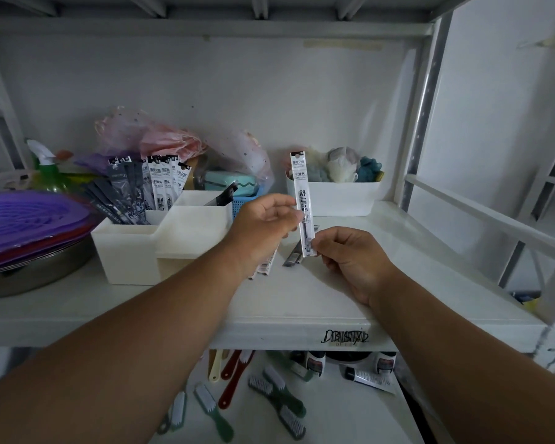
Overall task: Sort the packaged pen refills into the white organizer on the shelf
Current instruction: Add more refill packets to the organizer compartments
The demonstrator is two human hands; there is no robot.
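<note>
Here both hands hold one white packaged pen refill (302,203) upright above the shelf (334,293), just right of the white organizer (161,245). The left hand (263,229) pinches the pack near its middle with curled fingers; the right hand (350,257) pinches its lower end. The organizer's rear compartments already hold standing refill packs (161,187), white ones beside darker ones (122,193). More refill packs (293,254) lie flat on the shelf under the hands. Behind the held pack stands a white bin (337,197) of soft items. A purple tray (29,219) rests on a metal bowl (36,267) at far left. Brushes (269,398) lie on the lower shelf.
</note>
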